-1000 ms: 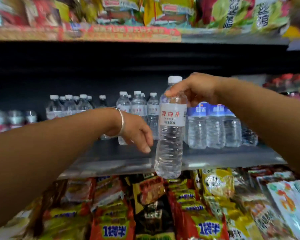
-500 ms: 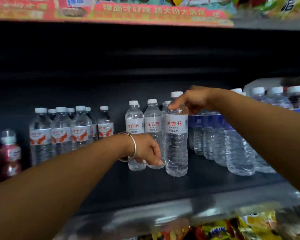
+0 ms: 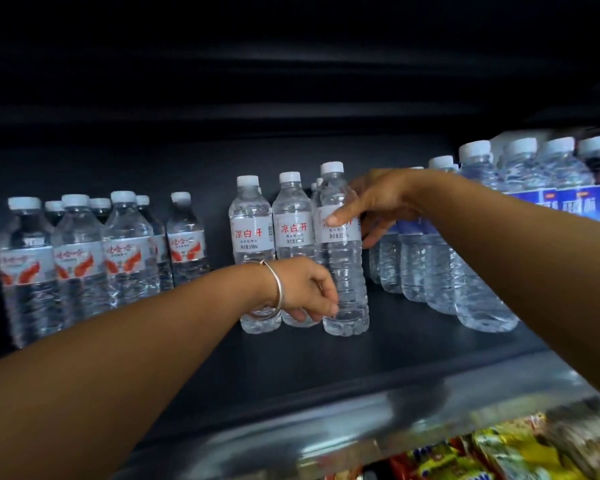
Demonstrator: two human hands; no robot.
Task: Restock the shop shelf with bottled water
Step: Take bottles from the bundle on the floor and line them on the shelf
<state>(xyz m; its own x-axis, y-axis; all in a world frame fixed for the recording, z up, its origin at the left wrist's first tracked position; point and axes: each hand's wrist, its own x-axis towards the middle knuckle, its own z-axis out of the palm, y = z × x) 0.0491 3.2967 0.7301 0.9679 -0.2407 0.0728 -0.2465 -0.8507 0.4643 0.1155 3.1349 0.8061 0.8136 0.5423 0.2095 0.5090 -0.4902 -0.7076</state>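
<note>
A clear water bottle (image 3: pixel 344 271) with a white cap and a white label with red characters stands on the dark shelf (image 3: pixel 326 368). It is to the right of two matching bottles (image 3: pixel 252 244). My right hand (image 3: pixel 378 206) grips it at the label, thumb on the front and fingers round its right side. My left hand (image 3: pixel 305 289), with a silver bangle on the wrist, hangs low in front of the matching bottles. Its loosely curled fingertips are at the lower left of the held bottle and hold nothing.
Several bottles with orange-red labels (image 3: pixel 80 258) fill the shelf's left part. A row of blue-labelled bottles (image 3: pixel 465 271) runs along the right, close beside the held bottle. Bare shelf lies in front of the bottles. Snack packets (image 3: pixel 482 455) lie below the shelf's metal front edge (image 3: pixel 326 431).
The bottle went from hanging in front of the shelf to standing on it beside the matching ones. My right hand slid from its neck down to the label. The view moved closer.
</note>
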